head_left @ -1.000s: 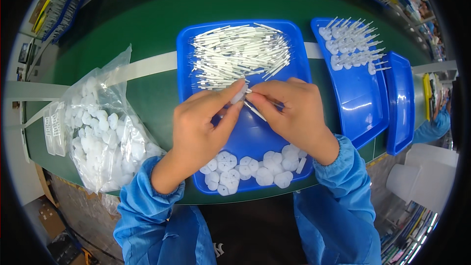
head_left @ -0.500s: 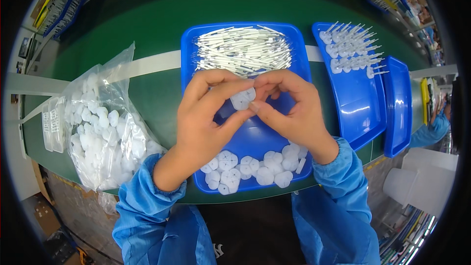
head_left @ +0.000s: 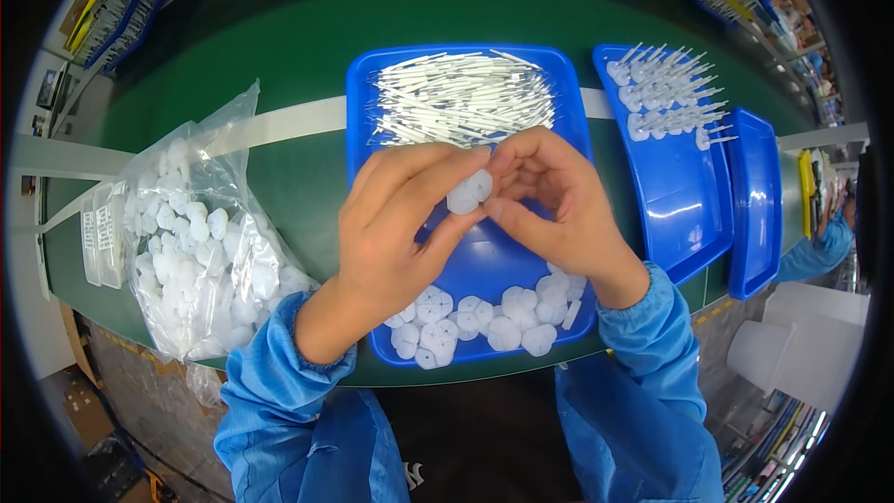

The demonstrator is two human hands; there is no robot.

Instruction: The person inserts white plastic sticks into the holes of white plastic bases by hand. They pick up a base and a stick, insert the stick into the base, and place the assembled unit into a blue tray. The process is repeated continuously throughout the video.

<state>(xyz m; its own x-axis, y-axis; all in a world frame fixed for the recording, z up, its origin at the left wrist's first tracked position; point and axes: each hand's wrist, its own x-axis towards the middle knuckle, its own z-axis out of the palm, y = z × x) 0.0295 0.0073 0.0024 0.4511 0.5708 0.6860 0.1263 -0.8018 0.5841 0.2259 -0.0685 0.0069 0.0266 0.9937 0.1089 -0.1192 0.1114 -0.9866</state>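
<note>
Above the middle of a blue tray (head_left: 484,265), a translucent white petal-edged disc (head_left: 468,193) is pinched between the thumb and fingers of my left hand (head_left: 386,224). My right hand (head_left: 577,214) meets it from the other side, thumb and fingertips closed at the disc's right edge. Whether a thin piece is also inside the right fingers is hidden. Many slim white sticks (head_left: 456,98) lie heaped in the tray's far half, just beyond my fingers. Loose discs of the same sort (head_left: 503,321) are spread along its near edge, below my wrists.
To the left stands a clear plastic bag (head_left: 200,261) full of white discs. On the right, a blue tray (head_left: 684,219) carries rows of discs with sticks attached (head_left: 661,98); another blue tray (head_left: 756,214) is beside it. A co-worker's blue sleeve (head_left: 819,251) shows far right.
The disc has turned in my fingers and shifted slightly right. My left fingers have moved a little right with it, and both hands still meet at the disc.
</note>
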